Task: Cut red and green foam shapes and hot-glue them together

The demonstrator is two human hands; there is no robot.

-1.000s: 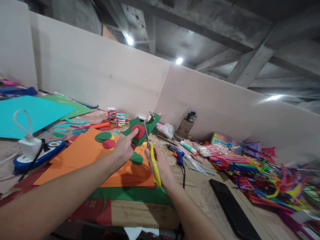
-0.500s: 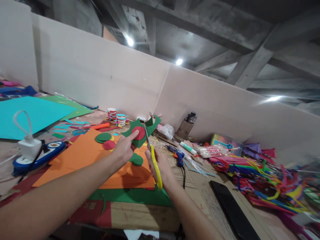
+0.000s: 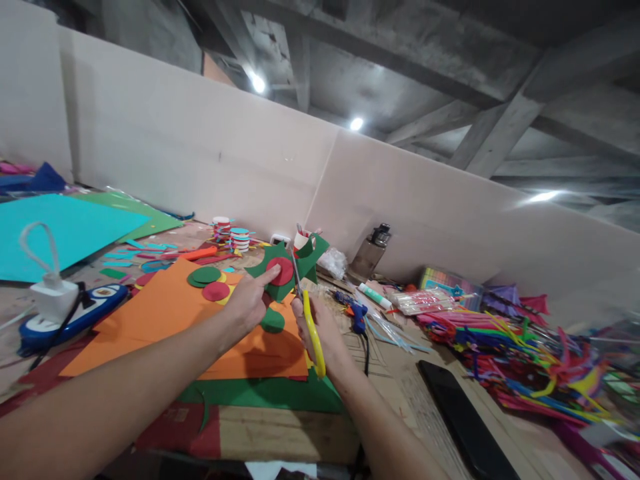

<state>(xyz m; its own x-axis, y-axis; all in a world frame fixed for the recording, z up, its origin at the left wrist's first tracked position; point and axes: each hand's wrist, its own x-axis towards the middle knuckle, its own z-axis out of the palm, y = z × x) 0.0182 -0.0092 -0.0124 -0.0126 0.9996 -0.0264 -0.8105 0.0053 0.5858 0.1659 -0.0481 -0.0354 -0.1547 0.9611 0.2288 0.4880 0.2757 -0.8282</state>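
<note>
Your left hand (image 3: 249,303) is pinching the green paper (image 3: 278,293) and red circle (image 3: 283,272) together above the orange sheets (image 3: 165,320). Your right hand (image 3: 325,330) is gripping the yellow-handled scissors (image 3: 313,330), blades lying beside the circle; exact contact is hard to tell.
</note>
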